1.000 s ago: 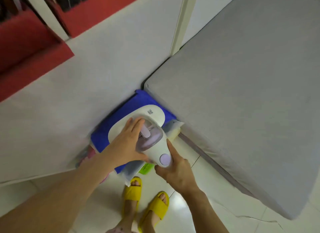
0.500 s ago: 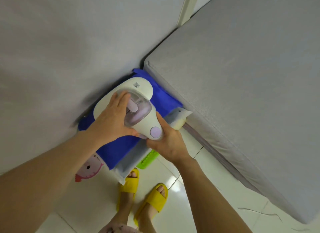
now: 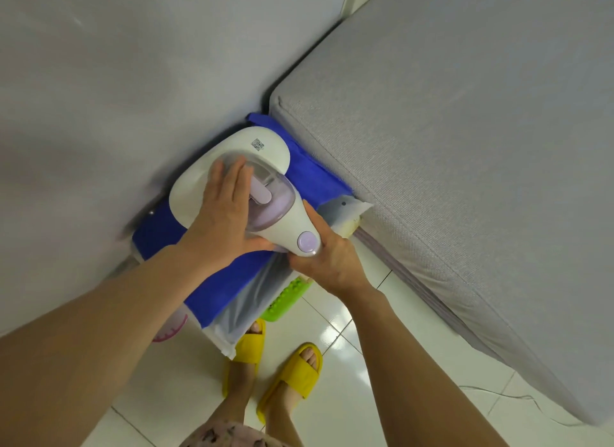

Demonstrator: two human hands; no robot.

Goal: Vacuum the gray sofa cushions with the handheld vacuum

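Raising handheld vacuum (image 3: 265, 147) off blue bag (image 3: 232, 280), nearer than a second ago | clasping dust cup with left hand (image 3: 222, 220), gripping handle with right hand (image 3: 329, 263) | not yet reaching gray sofa cushion (image 3: 465, 147)

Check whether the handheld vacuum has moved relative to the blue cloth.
Yes. The handheld vacuum has shifted up the blue cloth toward its far corner by the gray sofa cushion, away from the green item.

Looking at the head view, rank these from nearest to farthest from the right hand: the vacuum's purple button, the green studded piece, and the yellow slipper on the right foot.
1. Purple button: on the handheld vacuum handle, right against the right hand.
2. Green studded piece: just below the hand, to its left.
3. Yellow slipper: down on the floor tiles, farthest.
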